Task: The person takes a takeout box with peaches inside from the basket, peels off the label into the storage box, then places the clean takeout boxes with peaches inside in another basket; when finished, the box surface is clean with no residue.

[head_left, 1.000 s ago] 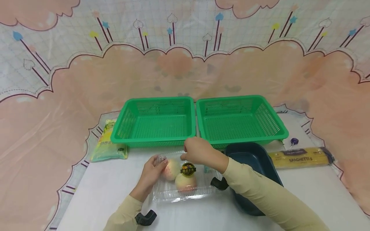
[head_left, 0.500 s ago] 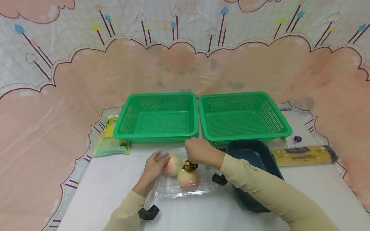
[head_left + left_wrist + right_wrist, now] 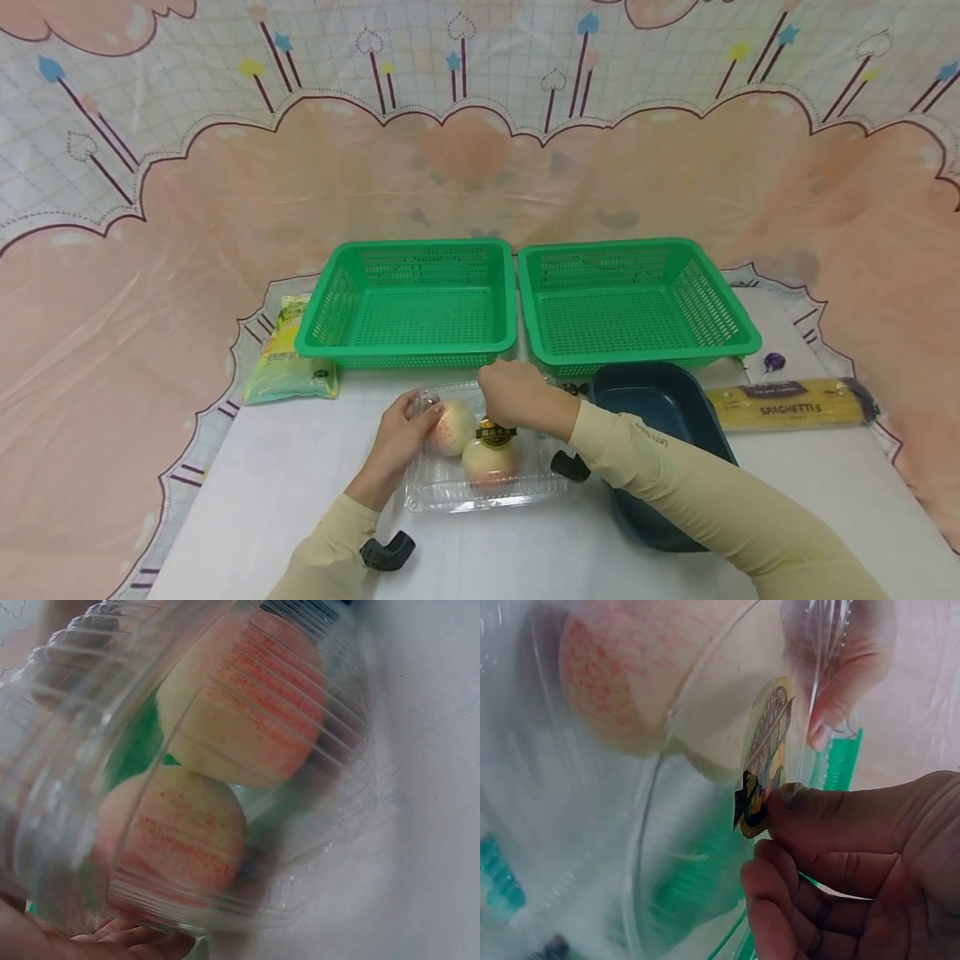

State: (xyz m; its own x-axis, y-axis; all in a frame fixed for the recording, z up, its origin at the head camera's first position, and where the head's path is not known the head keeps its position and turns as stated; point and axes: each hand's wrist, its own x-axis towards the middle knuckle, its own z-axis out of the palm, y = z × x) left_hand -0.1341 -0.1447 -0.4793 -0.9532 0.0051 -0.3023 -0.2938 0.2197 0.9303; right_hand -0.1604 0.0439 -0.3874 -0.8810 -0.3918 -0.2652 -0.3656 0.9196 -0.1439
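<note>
Gripping ribbed clear plastic clamshell [image 3: 480,483], hands [image 3: 517,396] enclose round peaches [image 3: 487,461].

Both arms wear long beige sleeves [image 3: 675,492], each with a black wrist-mounted camera bracket [image 3: 386,552] strapped underneath.

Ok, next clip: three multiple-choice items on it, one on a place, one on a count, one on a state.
1. Where does the spaghetti pack lie?
A. in a basket
B. on the table, right of the blue tub
C. under the clamshell

2. How many green baskets are there?
A. one
B. two
C. three

3. What is the right hand doing?
A. pressing its thumb on the clamshell by its label
B. resting flat on the table
C. holding the spaghetti

Key: 1 B, the pack lies beside the tub. 2 B, the left basket and right basket stand side by side. 3 A, the right wrist view shows the thumb at the label.
</note>
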